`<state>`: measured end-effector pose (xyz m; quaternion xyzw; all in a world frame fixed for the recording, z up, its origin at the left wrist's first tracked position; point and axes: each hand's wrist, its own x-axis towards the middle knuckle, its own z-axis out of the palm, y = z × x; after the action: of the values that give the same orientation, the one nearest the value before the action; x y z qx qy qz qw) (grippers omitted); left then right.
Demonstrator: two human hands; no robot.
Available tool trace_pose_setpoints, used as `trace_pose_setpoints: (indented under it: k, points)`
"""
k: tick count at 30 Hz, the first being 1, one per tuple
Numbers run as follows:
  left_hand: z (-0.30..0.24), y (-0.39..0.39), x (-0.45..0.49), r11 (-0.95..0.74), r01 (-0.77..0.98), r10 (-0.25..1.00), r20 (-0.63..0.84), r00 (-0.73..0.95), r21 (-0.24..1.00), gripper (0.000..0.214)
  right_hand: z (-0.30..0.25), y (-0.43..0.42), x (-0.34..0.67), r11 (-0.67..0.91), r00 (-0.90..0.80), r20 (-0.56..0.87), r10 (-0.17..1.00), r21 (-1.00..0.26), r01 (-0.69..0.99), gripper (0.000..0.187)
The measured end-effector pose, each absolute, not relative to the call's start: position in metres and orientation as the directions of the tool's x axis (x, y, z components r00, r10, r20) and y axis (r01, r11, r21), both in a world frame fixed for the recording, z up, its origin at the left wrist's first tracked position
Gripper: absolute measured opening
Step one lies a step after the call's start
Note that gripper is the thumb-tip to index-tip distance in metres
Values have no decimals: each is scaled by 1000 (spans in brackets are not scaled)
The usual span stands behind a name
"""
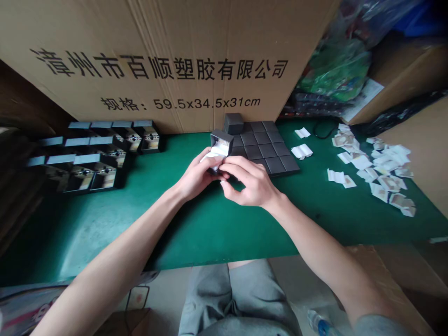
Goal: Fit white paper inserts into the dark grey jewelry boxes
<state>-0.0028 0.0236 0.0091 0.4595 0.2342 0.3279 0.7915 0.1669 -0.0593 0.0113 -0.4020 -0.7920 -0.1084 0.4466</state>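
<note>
In front of me, my left hand is wrapped round a small black hinged box. Its lid is tilted up, and a white insert shows inside. My right hand meets the front of this box with bent fingertips, its thumb apart from them; I see nothing held in it. The box's lower part is hidden by my fingers. Just behind, closed black boxes form a tight block on the green tabletop, with one more box standing on top at the back.
Several open black boxes stand in rows at the left. Folded white inserts lie scattered at the right, with a few loose inserts nearer the block. A large printed carton rises along the back. Plastic bags fill the back right corner.
</note>
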Motion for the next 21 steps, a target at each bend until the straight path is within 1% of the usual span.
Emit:
trace_pose_setpoints:
  k: [3, 6, 11, 17, 21]
  points:
    - [9, 26, -4, 353, -308, 741, -63, 669, 883, 26, 10, -59, 166, 643, -276, 795, 541, -180, 745, 25]
    - [11, 26, -4, 345, -315, 749, -56, 661, 884, 25, 9, -59, 166, 629, -275, 775, 569, -194, 753, 24]
    - [13, 21, -1, 363, -293, 737, -80, 672, 885, 27, 8, -59, 166, 595, -287, 734, 616, -194, 780, 15]
    - [19, 22, -3, 344, -277, 735, -73, 675, 897, 24, 10, -58, 167, 627, -332, 772, 542, -108, 772, 18]
    - [21, 24, -4, 350, -238, 715, -94, 693, 906, 22, 11, -59, 168, 637, -306, 804, 510, -113, 762, 20]
